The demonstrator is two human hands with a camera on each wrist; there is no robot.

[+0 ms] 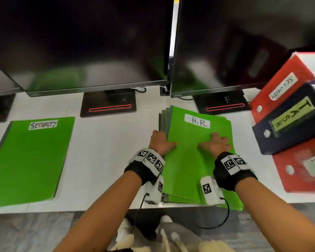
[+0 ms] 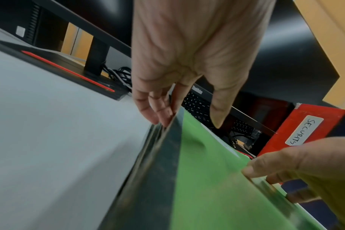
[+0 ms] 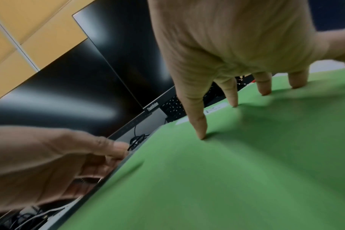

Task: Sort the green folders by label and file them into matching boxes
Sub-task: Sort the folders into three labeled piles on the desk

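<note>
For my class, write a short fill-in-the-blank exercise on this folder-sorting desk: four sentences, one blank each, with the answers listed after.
1. The top folder of the stack under both hands is labelled ____.
2. The single green folder lying apart on the left is labelled ____.
3. The right hand presses on the stack with ____ fingers.
4. The dark blue box bears a label reading ____.

Answers: H.R.; SECURITY; straight; TASK
</note>
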